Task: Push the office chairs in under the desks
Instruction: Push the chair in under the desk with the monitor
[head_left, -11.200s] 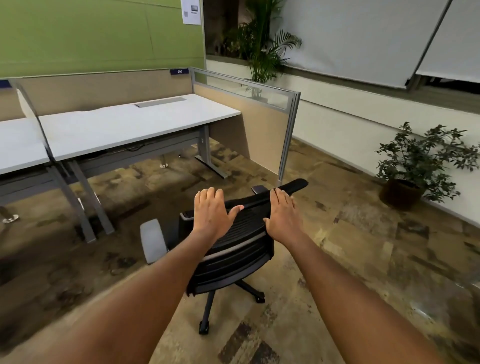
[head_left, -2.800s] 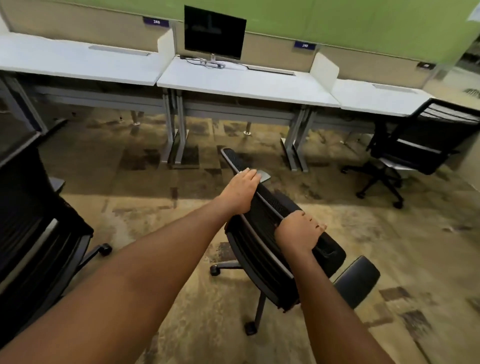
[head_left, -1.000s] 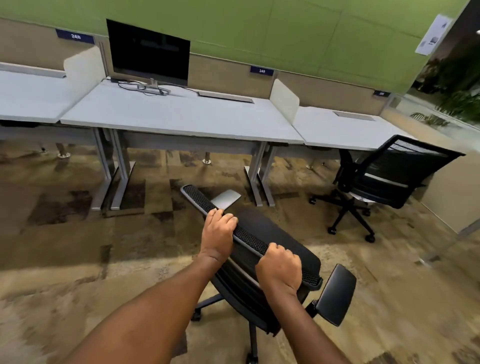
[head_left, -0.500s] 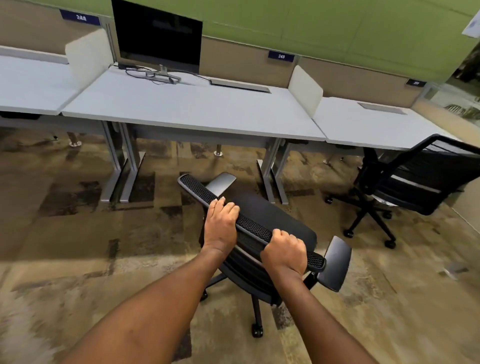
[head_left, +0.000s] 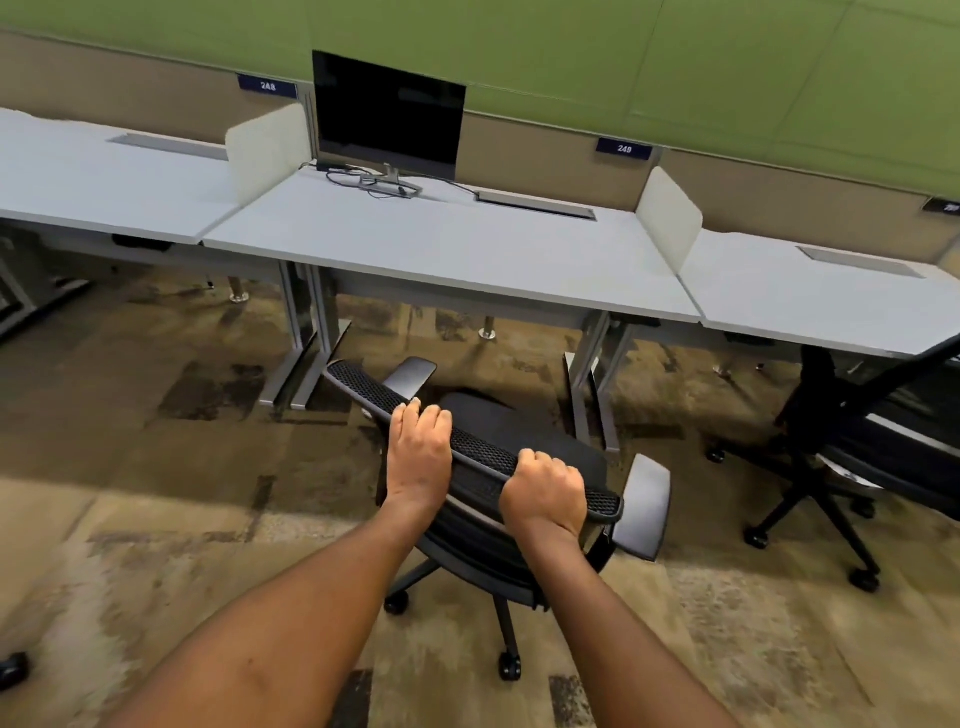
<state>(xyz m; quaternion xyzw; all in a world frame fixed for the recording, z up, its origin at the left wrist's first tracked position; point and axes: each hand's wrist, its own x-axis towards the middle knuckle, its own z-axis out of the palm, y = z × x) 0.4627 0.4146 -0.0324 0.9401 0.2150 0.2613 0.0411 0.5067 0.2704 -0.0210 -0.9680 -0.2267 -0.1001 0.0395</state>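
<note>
Both hands, left hand (head_left: 420, 457) and right hand (head_left: 544, 496), fingers curling tight over chair (head_left: 524, 452) backrest top. Chair sitting angled just short of monitor desk (head_left: 441, 249). Risk imo: right armrest (head_left: 644, 506) clipping desk leg (head_left: 592, 384), castors snagging.

black mesh chair back (head_left: 467, 447), smooth matt desk top (head_left: 441, 249), grey metal legs (head_left: 306, 332)

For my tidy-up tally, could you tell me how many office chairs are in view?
2: one chair gripped before the monitor desk, another chair at right. A bottom-left caster may be a third.
</note>
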